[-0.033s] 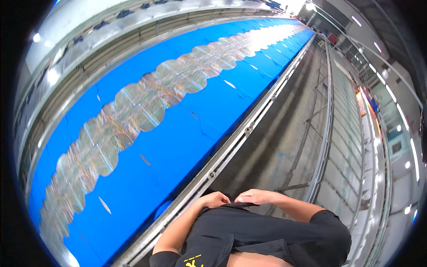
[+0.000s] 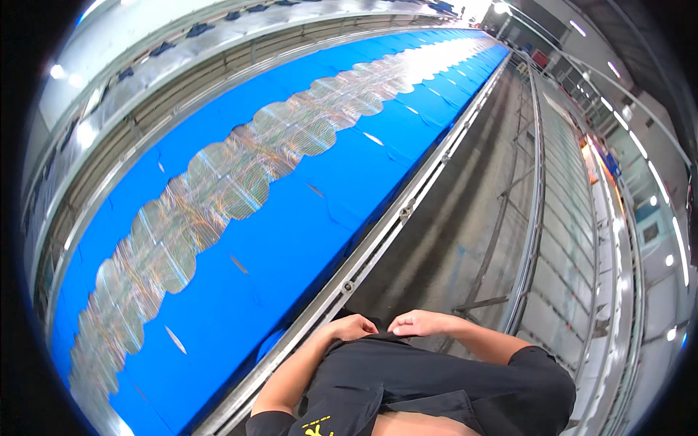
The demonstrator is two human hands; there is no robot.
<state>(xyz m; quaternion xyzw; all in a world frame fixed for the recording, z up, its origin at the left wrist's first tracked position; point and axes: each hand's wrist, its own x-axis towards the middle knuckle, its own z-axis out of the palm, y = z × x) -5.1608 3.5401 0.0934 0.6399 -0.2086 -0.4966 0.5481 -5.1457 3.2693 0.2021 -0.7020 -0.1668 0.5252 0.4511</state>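
Note:
Both my hands are together at my waist, at the lower edge of my black shirt (image 2: pixel 429 374). My left hand (image 2: pixel 352 328) has its fingers curled in at the dark cloth there, closed on the hem. Just to its right, my right hand (image 2: pixel 420 323) pinches the same edge between thumb and fingers. A small gap separates the fingertips. To my left lies a long blue fabric (image 2: pixel 291 225), with a strip of shiny, see-through patterned film (image 2: pixel 225 178) with scalloped edges along its middle. Neither hand touches the fabric or the film.
A metal rail (image 2: pixel 407 211) runs along the near side of the long table. Several small slits or pale marks show in the blue fabric. Right of the grey floor aisle (image 2: pixel 436 247) stands another long metal-framed table (image 2: pixel 563 276). A further table lies beyond the blue one.
The fingertips of my right hand have shifted slightly right and down, a little farther from my left hand. The whole view has tilted slightly.

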